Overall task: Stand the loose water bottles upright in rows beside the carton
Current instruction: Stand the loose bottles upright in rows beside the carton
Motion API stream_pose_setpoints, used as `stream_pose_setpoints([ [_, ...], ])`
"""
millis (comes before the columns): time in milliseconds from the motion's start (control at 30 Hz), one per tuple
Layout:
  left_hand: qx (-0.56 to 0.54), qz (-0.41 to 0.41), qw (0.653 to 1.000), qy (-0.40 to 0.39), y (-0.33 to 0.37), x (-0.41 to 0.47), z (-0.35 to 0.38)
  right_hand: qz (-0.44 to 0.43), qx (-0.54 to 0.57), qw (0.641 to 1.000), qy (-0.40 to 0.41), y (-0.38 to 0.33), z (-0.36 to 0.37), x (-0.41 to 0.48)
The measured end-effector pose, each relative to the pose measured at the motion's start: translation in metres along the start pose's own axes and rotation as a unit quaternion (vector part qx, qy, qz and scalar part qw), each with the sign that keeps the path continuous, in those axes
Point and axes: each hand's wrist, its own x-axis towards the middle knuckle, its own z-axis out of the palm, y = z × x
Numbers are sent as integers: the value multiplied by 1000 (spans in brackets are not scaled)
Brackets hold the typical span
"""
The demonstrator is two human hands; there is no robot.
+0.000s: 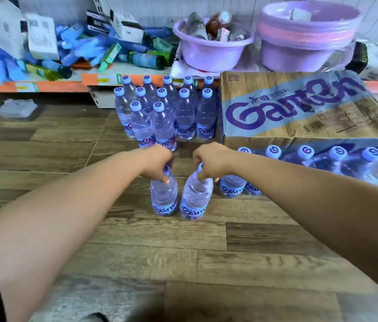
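The left hand (158, 162) has its fingers curled over the pale blue cap of a clear plastic water bottle with a purple-lettered label (163, 196), gripping it by the neck. The right hand (209, 162) pinches the cap of a second clear bottle of the same kind (195, 198). Both bottles are upright or nearly so, side by side, in front of the brown cardboard carton with a blue band and purple lettering (299, 108) and off its left corner; whether their bases touch the floor cannot be told. Against the carton's near face stands a single row of like bottles (306, 163), caps up. Left of the carton a block of capped bottles (184, 112) stands in rows, the nearest row short, leaving a gap next to the carton's left face. Bare wood-grain plank floor (183, 252) lies open between that block and the held bottles, and wide open nearer the person. Behind the carton, a small lilac plastic basin (211, 49) holds jumbled bottles and small packets. Beside it a stack of larger lilac and pink basins (304, 43) has a small white box in the top one. Further left of the carton, a low orange-edged shelf (44, 86) carries white boxes, blue packets and dark bottles lying on their sides.
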Motion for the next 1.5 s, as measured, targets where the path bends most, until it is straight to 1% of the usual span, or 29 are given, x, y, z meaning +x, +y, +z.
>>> stream_pose_setpoints([
  [100, 13, 13, 999, -39, 28, -9, -3, 1, 30, 1000, 1, 14, 12, -28],
  [167, -4, 16, 999, -42, 45, -11, -8, 12, 37, 999, 4, 29, 16, -44],
  [267, -40, 32, 998, -26, 71, -11, -14, 46, 43, 998, 9, 52, 18, -64],
  [367, -42, 46, 998, -19, 104, -4, -15, 76, 33, 996, 28, 71, 18, -79],
  [467, -16, 65, 998, 22, 135, 12, -14, 102, 26, 993, 59, 88, 18, -86],
  [567, -26, 85, 994, 66, 157, 27, -16, 129, 30, 988, 76, 98, 13, -92],
  [633, -40, 88, 993, 69, 167, 35, -15, 141, 29, 986, 78, 103, 12, -94],
  [767, -64, 85, 992, 64, 176, 44, -8, 163, 29, 984, 60, 113, 12, -98],
  [833, -68, 80, 992, 76, 178, 47, -6, 170, 33, 983, 51, 117, 13, -98],
  [1067, -124, 85, 981, 123, 182, 53, 0, 172, 56, 982, 60, 130, 13, -100],
  [1167, -141, 83, 979, 124, 183, 54, 1, 171, 57, 981, 67, 131, 15, -100],
  [1367, -128, 99, 980, 114, 181, 59, -1, 170, 52, 983, 56, 131, 13, -98],
  [1500, -80, 104, 987, 87, 180, 60, -4, 166, 47, 984, 51, 127, 15, -97],
])
